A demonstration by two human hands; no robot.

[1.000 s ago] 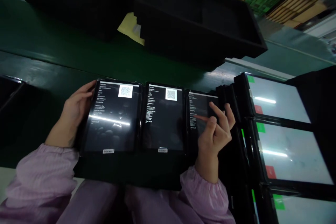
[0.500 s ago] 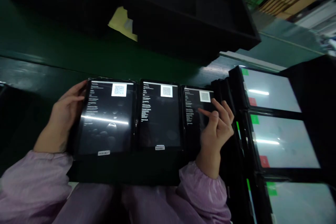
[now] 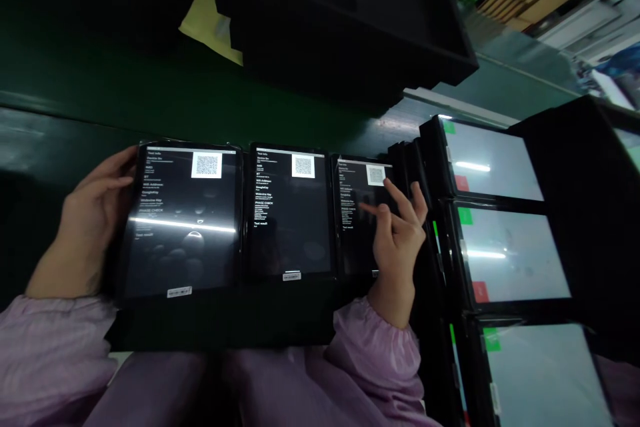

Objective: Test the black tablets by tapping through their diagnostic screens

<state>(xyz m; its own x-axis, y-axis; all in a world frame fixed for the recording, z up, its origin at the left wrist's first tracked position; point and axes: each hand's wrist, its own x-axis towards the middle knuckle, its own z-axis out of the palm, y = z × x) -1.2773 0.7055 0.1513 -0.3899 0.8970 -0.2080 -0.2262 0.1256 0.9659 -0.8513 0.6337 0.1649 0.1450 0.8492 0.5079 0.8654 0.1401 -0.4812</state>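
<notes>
My left hand [image 3: 93, 207] is curled around the outer edge of a black-framed tablet with a glossy dark screen [image 3: 183, 247], its fingers [image 3: 115, 163] bent over the rim, so it has hold of the frame, though I cannot tell how firmly. My right hand [image 3: 397, 253] holds nothing: its straight index finger [image 3: 367, 207] reaches over a second black-framed tablet [image 3: 353, 247], and the other fingers are loosely bent and spread. I cannot tell whether the fingertip touches the glass. It lies just below and left of that tablet's square QR code [image 3: 375, 175].

A third black-framed tablet [image 3: 290, 240] sits in the middle, and the first lies to its left, the second to its right. Their long sides run away from me, and my right hand is the nearer to the second. Beyond the middle tablet lie a long black plastic tray [image 3: 350, 27] and a dark green bench top [image 3: 150, 93]. Further right, past the second tablet, are pale-screened tablets with green and red patches [image 3: 495, 160]. My pink cuffed sleeves [image 3: 55, 353] lie in front of it.
</notes>
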